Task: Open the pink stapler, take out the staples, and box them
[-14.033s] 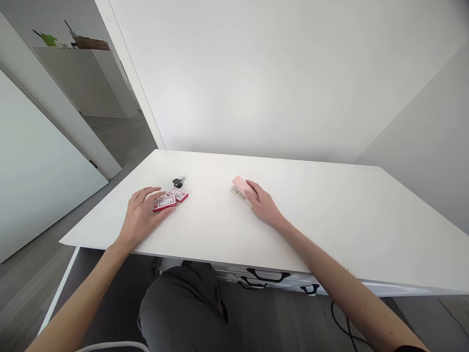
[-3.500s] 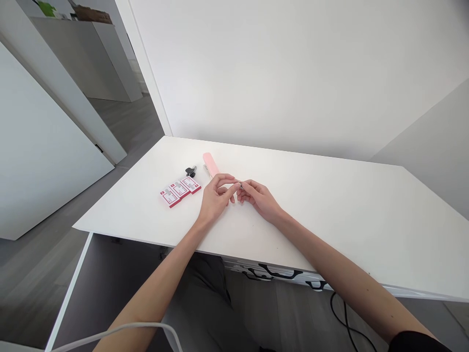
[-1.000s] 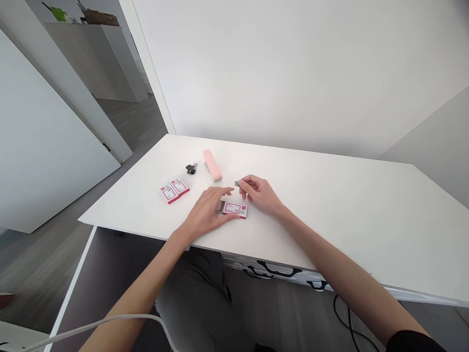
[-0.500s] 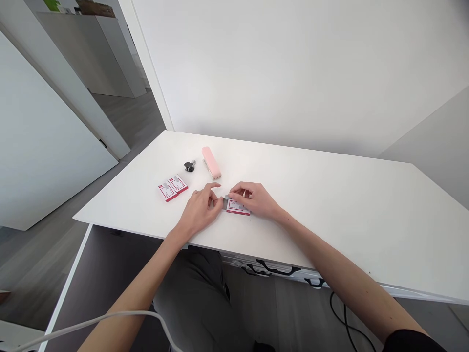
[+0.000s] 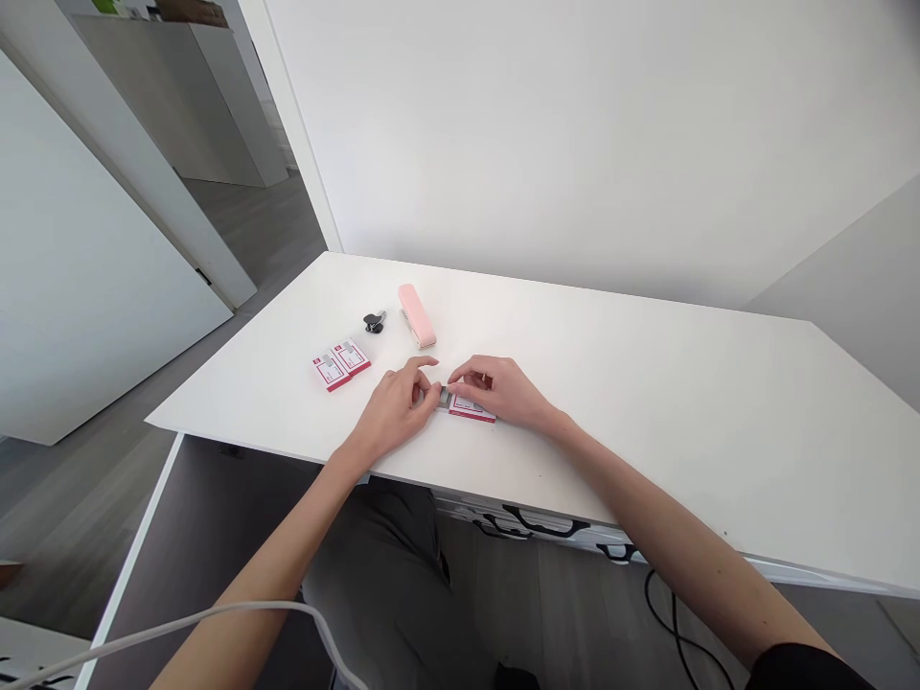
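A small red-and-white staple box (image 5: 471, 409) lies on the white table (image 5: 647, 412) between both hands. My left hand (image 5: 397, 407) pinches at its grey left end, fingers curled. My right hand (image 5: 499, 388) rests over the box's top, fingers bent round it and touching the same grey end. Two more red-and-white staple boxes (image 5: 340, 363) lie side by side to the left. A pink stapler (image 5: 418, 315) lies beyond them, and a small black binder clip (image 5: 373, 322) sits just left of it.
The table's near edge runs just under my wrists, with my dark-trousered lap (image 5: 388, 575) below it. Black cables (image 5: 668, 623) hang under the table at the right. A white cable (image 5: 216, 623) crosses the lower left. A plain wall stands behind the table; a doorway opens at the left.
A second ago my right hand held a small grey strip above the table; it has come down onto the box, and both hands now meet at the box's left end.
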`<state>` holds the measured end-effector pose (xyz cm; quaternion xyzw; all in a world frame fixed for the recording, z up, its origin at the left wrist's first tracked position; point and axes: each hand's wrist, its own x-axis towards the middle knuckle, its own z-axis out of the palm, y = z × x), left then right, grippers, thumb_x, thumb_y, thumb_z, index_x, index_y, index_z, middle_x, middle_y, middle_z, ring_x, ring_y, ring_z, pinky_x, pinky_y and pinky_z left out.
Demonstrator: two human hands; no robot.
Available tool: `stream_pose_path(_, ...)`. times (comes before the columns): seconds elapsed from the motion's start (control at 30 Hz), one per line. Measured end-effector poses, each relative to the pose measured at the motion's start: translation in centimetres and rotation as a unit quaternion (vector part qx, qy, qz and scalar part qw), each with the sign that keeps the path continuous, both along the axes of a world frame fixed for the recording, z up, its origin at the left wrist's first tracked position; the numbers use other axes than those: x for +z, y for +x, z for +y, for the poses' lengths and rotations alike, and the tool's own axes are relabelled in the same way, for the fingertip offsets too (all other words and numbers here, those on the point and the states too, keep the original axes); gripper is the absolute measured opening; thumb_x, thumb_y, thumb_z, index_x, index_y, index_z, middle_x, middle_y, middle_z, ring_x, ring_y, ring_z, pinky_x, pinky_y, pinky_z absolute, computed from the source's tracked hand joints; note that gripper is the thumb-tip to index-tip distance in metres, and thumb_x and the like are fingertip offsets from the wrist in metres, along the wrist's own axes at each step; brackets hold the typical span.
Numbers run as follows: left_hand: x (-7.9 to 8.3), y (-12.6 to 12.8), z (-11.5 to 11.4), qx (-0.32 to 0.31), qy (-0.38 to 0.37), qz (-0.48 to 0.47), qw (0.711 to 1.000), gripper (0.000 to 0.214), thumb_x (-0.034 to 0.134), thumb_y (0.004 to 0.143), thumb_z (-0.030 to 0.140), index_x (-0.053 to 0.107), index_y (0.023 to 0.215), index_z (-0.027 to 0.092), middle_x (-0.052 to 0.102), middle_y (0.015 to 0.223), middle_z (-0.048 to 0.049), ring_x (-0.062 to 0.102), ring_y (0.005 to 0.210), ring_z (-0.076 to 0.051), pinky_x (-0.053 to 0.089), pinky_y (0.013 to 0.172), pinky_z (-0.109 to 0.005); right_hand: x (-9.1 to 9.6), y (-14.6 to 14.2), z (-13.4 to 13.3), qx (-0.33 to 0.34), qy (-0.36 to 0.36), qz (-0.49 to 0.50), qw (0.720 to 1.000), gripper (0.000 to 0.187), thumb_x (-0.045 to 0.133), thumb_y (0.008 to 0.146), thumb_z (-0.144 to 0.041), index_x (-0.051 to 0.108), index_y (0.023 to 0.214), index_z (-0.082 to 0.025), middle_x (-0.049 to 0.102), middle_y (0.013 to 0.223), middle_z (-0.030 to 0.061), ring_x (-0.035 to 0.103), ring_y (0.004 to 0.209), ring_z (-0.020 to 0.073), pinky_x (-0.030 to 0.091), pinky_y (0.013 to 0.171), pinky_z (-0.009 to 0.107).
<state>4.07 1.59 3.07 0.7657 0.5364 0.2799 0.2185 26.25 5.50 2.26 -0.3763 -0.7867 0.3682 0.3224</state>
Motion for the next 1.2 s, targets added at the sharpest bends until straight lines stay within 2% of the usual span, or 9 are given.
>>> stream_pose_path(0.1, 0.0, 0.0, 0.0, 0.001, -0.003, -0.005, 1.000, 0.035, 0.049, 0.104, 0.041, 0.056, 0.132, 0.022, 0.074, 0.083, 0.0014, 0.065, 0.074, -0.020, 0.052, 0.085, -0.038, 0.3, 0.7, 0.2, 0.036, 0.000, -0.031, 0.999, 0.040, 0.076, 0.089, -0.061, 0.072, 0.105, -0.024, 0.061, 0.083, -0.0007, 0.051, 0.072, 0.0163, 0.042, 0.068, 0.032)
stream_pose_path(0.2, 0.1, 0.0, 0.0, 0.004, -0.006, -0.008, 1.000, 0.036, 0.045, 0.107, 0.045, 0.057, 0.131, 0.021, 0.074, 0.084, 0.0004, 0.065, 0.075, -0.021, 0.051, 0.087, -0.040, 0.8, 1.3, 0.2, 0.069, 0.039, -0.108, 0.991, 0.051, 0.088, 0.077, -0.061, 0.067, 0.106, -0.024, 0.063, 0.095, 0.0016, 0.055, 0.084, 0.0194, 0.044, 0.074, 0.034)
stream_pose_path(0.27, 0.1, 0.0, 0.0, 0.001, -0.006, -0.006, 1.000, 0.036, 0.044, 0.107, 0.044, 0.058, 0.130, 0.022, 0.074, 0.084, 0.0000, 0.065, 0.075, -0.021, 0.051, 0.087, -0.040, 1.0, 1.4, 0.1, 0.071, 0.054, -0.151, 0.985, 0.055, 0.090, 0.074, -0.060, 0.063, 0.105, -0.024, 0.063, 0.097, 0.0027, 0.056, 0.087, 0.0212, 0.044, 0.076, 0.035)
stream_pose_path(0.47, -0.2, -0.1, 0.0, -0.020, 0.006, 0.006, 1.000, 0.035, 0.053, 0.101, 0.038, 0.057, 0.132, 0.023, 0.074, 0.083, 0.0021, 0.063, 0.073, -0.020, 0.051, 0.091, -0.041, 0.9, 0.8, -0.5, 0.066, 0.074, -0.153, 0.983, 0.038, 0.080, 0.085, -0.053, 0.054, 0.092, -0.025, 0.065, 0.092, 0.0024, 0.055, 0.084, 0.0212, 0.042, 0.075, 0.036)
stream_pose_path(0.6, -0.1, -0.1, -0.1, -0.026, 0.008, 0.004, 1.000, 0.035, 0.053, 0.101, 0.039, 0.058, 0.132, 0.025, 0.074, 0.083, 0.0021, 0.064, 0.075, -0.020, 0.052, 0.093, -0.042, 0.7, 0.5, -0.6, 0.067, 0.082, -0.136, 0.985, 0.037, 0.078, 0.086, -0.050, 0.051, 0.088, -0.025, 0.064, 0.088, 0.0011, 0.055, 0.081, 0.0206, 0.041, 0.075, 0.035)
stream_pose_path(0.97, 0.2, -0.2, -0.4, -0.073, -0.021, -0.013, 0.997, 0.041, 0.049, 0.103, 0.037, 0.057, 0.142, 0.026, 0.077, 0.096, -0.0014, 0.068, 0.081, -0.020, 0.054, 0.087, -0.040, 0.2, 0.2, -0.8, 0.069, 0.084, -0.105, 0.989, 0.031, 0.079, 0.087, -0.047, 0.058, 0.092, -0.025, 0.066, 0.093, 0.0016, 0.058, 0.083, 0.0199, 0.043, 0.077, 0.034)
stream_pose_path(1.1, 0.5, -0.1, -0.5, -0.065, -0.032, -0.021, 0.997, 0.041, 0.048, 0.103, 0.037, 0.058, 0.142, 0.026, 0.077, 0.093, -0.0006, 0.068, 0.080, -0.020, 0.055, 0.082, -0.037, 0.0, 0.1, -0.9, 0.070, 0.080, -0.093, 0.990, 0.029, 0.080, 0.087, -0.046, 0.061, 0.093, -0.025, 0.066, 0.097, 0.0026, 0.060, 0.086, 0.0204, 0.045, 0.077, 0.033)
stream_pose_path(1.2, 0.5, -0.1, -0.5, -0.046, -0.026, -0.024, 0.998, 0.037, 0.047, 0.105, 0.041, 0.062, 0.134, 0.026, 0.074, 0.091, -0.0009, 0.067, 0.082, -0.021, 0.055, 0.082, -0.037, -0.1, 0.2, -0.7, 0.074, 0.078, -0.083, 0.991, 0.028, 0.080, 0.089, -0.047, 0.064, 0.098, -0.025, 0.065, 0.102, 0.0035, 0.060, 0.088, 0.0201, 0.046, 0.077, 0.033)
